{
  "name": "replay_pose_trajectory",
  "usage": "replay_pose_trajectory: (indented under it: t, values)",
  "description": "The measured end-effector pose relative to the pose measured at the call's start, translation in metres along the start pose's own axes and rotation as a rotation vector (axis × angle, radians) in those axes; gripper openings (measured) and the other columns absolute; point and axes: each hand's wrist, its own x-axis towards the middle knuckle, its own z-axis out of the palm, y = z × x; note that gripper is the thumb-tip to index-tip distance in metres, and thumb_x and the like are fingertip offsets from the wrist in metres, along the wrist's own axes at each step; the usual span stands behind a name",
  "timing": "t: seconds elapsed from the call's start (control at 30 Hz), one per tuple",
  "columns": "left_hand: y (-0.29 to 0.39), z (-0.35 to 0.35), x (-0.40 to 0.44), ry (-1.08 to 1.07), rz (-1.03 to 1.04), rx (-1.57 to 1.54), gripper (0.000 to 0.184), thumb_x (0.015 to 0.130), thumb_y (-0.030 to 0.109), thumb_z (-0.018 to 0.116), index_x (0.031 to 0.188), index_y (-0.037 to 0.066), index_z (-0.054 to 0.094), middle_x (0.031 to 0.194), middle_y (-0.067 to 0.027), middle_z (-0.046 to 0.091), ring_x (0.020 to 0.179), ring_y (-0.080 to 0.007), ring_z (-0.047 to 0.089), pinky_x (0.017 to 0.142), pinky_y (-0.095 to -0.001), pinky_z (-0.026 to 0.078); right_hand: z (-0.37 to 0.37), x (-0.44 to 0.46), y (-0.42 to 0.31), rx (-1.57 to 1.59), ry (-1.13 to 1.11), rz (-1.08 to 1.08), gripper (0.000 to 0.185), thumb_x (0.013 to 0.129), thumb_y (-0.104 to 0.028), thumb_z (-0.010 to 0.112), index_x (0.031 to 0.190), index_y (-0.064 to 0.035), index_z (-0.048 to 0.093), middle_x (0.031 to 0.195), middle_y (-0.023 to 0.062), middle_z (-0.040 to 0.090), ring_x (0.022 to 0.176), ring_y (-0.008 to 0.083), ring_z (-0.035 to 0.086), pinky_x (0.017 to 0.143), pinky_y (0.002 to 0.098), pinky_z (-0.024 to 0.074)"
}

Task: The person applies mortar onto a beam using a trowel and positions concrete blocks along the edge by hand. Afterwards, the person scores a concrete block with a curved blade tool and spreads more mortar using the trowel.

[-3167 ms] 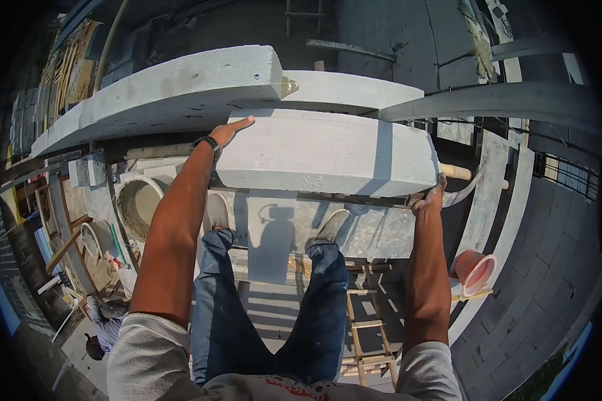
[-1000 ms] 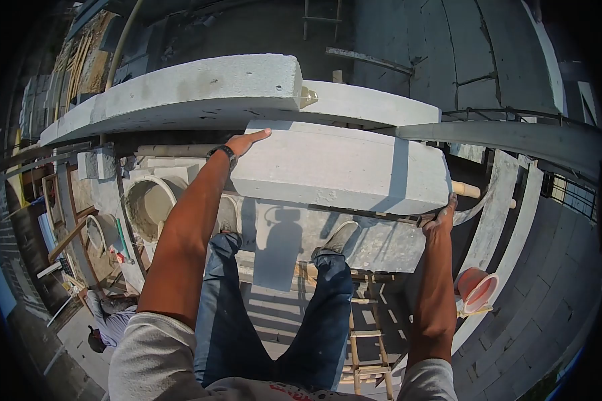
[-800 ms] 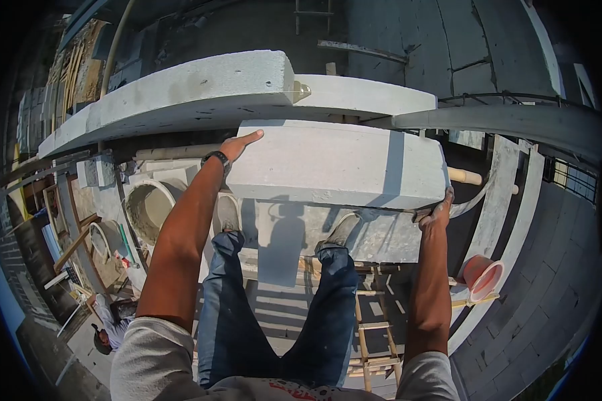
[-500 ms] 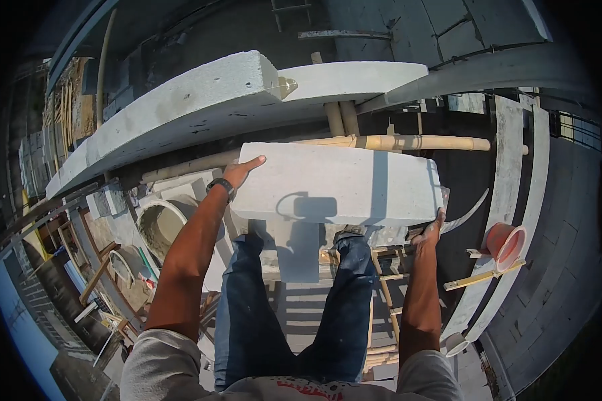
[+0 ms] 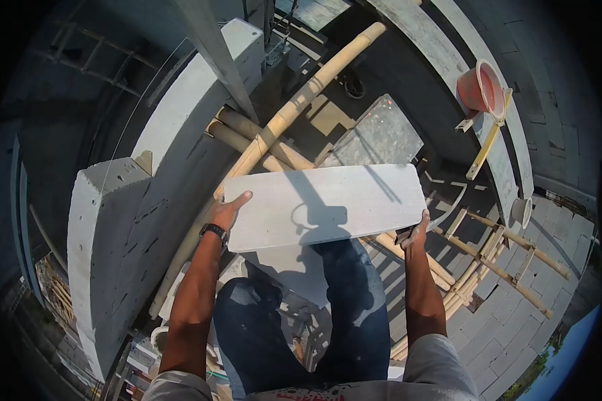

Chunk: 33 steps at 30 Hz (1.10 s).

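Two hands on one pale block (image 5: 321,207), and you have it level across the front of you, above your jeans (image 5: 354,287); your left hand (image 5: 227,215) is closed round the left end, thumb flat on the top face, a dark watch (image 5: 214,231) at the wrist; your right hand (image 5: 416,230) has the near right corner, thumb up against the end, the other fingers partly hidden; the shadow of a head falls across the top face, spilling over the near edge.

Off to the left, apart from the block, runs the white wall (image 5: 187,110), stepped, with a tan lump (image 5: 144,162) at the step; a grey post (image 5: 214,57) crosses in front of its far end; beyond the block's far left corner slants a bamboo pole (image 5: 314,87), and past its far edge lies a speckled grey board (image 5: 381,134); up to the right there's a red bucket (image 5: 480,92) by the long plank (image 5: 438,60), a yellow strip (image 5: 486,150) sticking out past the plank's left edge just below it; down from there, a bamboo ladder (image 5: 540,259), well clear of your right hand.
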Motion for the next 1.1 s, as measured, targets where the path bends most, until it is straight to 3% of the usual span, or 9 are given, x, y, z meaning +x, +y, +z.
replay_pose_trajectory:
  t: [0.07, 0.3, 0.33, 0.43, 0.6, 0.77, 0.83, 0.97, 1.1]
  values:
    - [0.007, 0.031, 0.036, -0.016, 0.002, 0.029, 0.095, 0.074, 0.046, 0.091, 0.139, -0.009, 0.051, 0.122, -0.0171, 0.069, 0.107, -0.0236, 0.069, 0.094, -0.0351, 0.054, -0.003, 0.019, -0.004, -0.039, 0.063, 0.037, 0.071, 0.093, -0.065, 0.06, 0.143, -0.0144, 0.052, 0.142, 0.0087, 0.06, 0.114, 0.0291, 0.064, 0.082, 0.0413, 0.056]
    - [0.043, 0.127, 0.123, -0.037, 0.298, -0.073, 0.085, 0.074, 0.042, 0.091, 0.133, -0.008, 0.056, 0.119, -0.0156, 0.07, 0.1, -0.0217, 0.07, 0.089, -0.0346, 0.055, 0.008, 0.17, 0.016, 0.168, 0.034, -0.15, 0.073, 0.094, -0.063, 0.061, 0.146, -0.0137, 0.05, 0.14, 0.0086, 0.061, 0.124, 0.0295, 0.062, 0.097, 0.0464, 0.0567]
    - [0.046, 0.137, 0.13, -0.028, 0.31, -0.127, 0.071, 0.075, 0.036, 0.091, 0.126, -0.005, 0.063, 0.115, -0.0135, 0.072, 0.097, -0.0211, 0.07, 0.088, -0.0349, 0.055, 0.017, 0.182, 0.013, 0.181, 0.043, -0.143, 0.073, 0.091, -0.063, 0.066, 0.142, -0.0118, 0.054, 0.136, 0.0075, 0.063, 0.116, 0.0274, 0.066, 0.092, 0.043, 0.0584]
    - [0.046, 0.156, 0.157, -0.081, 0.514, -0.094, 0.064, 0.075, 0.031, 0.09, 0.122, -0.005, 0.066, 0.111, -0.0136, 0.073, 0.096, -0.0214, 0.07, 0.087, -0.0351, 0.055, 0.035, 0.223, 0.013, 0.227, 0.088, -0.112, 0.068, 0.093, -0.062, 0.064, 0.14, -0.0136, 0.056, 0.133, 0.0052, 0.064, 0.114, 0.0273, 0.065, 0.096, 0.0422, 0.0558]
    - [0.039, 0.168, 0.173, 0.006, 0.544, -0.034, 0.058, 0.075, 0.029, 0.088, 0.118, -0.005, 0.068, 0.108, -0.0153, 0.073, 0.095, -0.022, 0.07, 0.086, -0.0354, 0.055, 0.023, 0.259, 0.027, 0.229, 0.008, -0.131, 0.073, 0.087, -0.061, 0.074, 0.137, -0.0113, 0.056, 0.128, 0.0065, 0.066, 0.106, 0.0244, 0.069, 0.087, 0.0376, 0.0591]
    - [0.034, 0.169, 0.176, 0.052, 0.557, -0.077, 0.058, 0.071, 0.028, 0.091, 0.113, -0.005, 0.068, 0.106, -0.0157, 0.073, 0.093, -0.0225, 0.07, 0.086, -0.036, 0.055, 0.009, 0.222, 0.062, 0.139, 0.087, -0.129, 0.04, 0.096, -0.039, 0.07, 0.121, -0.0092, 0.059, 0.101, 0.0087, 0.068, 0.08, 0.0218, 0.069, 0.068, 0.0351, 0.0602]
    - [0.035, 0.168, 0.165, 0.027, 0.502, -0.086, 0.074, 0.068, 0.028, 0.094, 0.122, -0.008, 0.058, 0.112, -0.0184, 0.069, 0.099, -0.0237, 0.068, 0.088, -0.0368, 0.055, -0.011, 0.195, 0.076, -0.008, 0.163, -0.111, 0.026, 0.099, -0.035, 0.065, 0.107, -0.011, 0.059, 0.083, 0.0062, 0.063, 0.064, 0.0187, 0.063, 0.057, 0.0337, 0.0573]
    - [0.023, 0.168, 0.178, 0.056, 0.402, -0.079, 0.093, 0.066, 0.029, 0.096, 0.133, -0.009, 0.042, 0.12, -0.0227, 0.064, 0.105, -0.0257, 0.066, 0.091, -0.0379, 0.055, 0.04, 0.067, 0.093, 0.153, -0.34, -0.16, 0.023, 0.101, -0.033, 0.051, 0.089, -0.0141, 0.05, 0.072, 0.0048, 0.055, 0.055, 0.017, 0.055, 0.05, 0.0342, 0.052]
    - [0.016, 0.168, 0.185, -0.002, 0.401, -0.14, 0.099, 0.066, 0.03, 0.096, 0.135, -0.008, 0.035, 0.12, -0.0235, 0.062, 0.104, -0.0274, 0.065, 0.092, -0.0384, 0.055, 0.138, -0.011, 0.124, -0.169, -0.359, -0.114, 0.025, 0.106, -0.032, 0.055, 0.091, -0.013, 0.048, 0.065, 0.0022, 0.05, 0.049, 0.0142, 0.05, 0.047, 0.0328, 0.0478]
